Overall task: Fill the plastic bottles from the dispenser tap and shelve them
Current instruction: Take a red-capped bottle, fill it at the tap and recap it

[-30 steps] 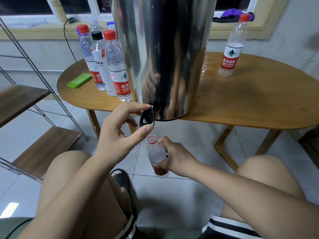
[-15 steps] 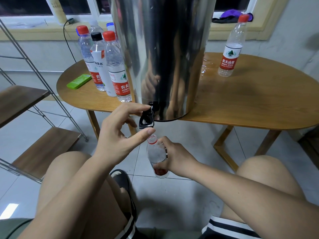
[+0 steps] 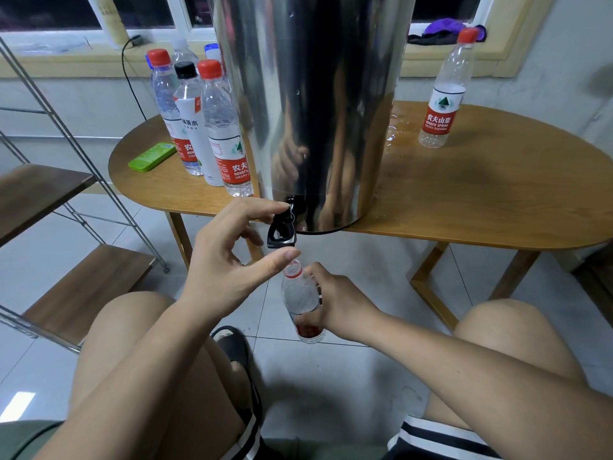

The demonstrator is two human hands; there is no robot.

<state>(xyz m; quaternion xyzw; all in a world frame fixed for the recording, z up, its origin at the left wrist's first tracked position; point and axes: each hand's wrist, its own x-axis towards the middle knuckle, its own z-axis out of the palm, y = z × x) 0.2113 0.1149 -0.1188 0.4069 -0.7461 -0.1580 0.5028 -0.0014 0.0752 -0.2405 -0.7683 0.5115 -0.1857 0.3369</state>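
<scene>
Holds uncapped bottle upright in right grip, clenched round its body; long axis vertical, mouth above grip, straight under tap. Pinches tap in left grip, forefinger over lever, thumb under spout beside bottle mouth. Open room below grips; table edge, dispenser just beyond; shelf well left of left grip.

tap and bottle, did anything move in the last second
Nothing visibly changed. The left hand still pinches the tap lever between forefinger and thumb, and the right hand still holds the uncapped plastic bottle under the tap.
</scene>
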